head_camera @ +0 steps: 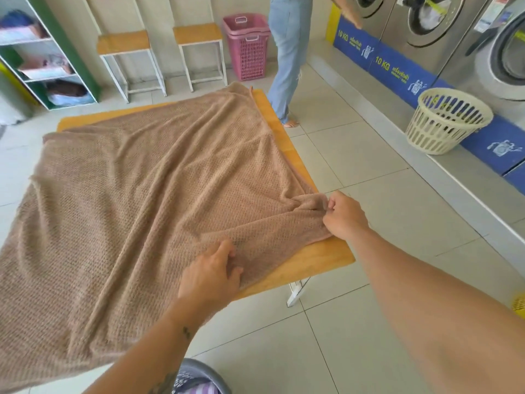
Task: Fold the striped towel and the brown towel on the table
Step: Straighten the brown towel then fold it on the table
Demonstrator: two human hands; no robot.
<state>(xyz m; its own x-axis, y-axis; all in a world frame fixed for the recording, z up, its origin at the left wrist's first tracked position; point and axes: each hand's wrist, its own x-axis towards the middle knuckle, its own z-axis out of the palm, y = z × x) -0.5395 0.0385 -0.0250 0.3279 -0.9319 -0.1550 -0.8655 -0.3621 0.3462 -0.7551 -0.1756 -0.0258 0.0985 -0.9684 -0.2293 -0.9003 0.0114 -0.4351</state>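
Head view: both hands (left (208, 275), right (345, 216)) pinch brown towel (136, 200).

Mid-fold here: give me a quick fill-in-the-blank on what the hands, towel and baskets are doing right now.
1. The brown towel is spread over the ____ table.
2. The right hand pinches the towel's near ____.
3. The left hand grips the towel's near ____.
4. The cream basket stands beside the washers; the ____ basket stands by the stools.

Missing words: wooden; corner; edge; pink
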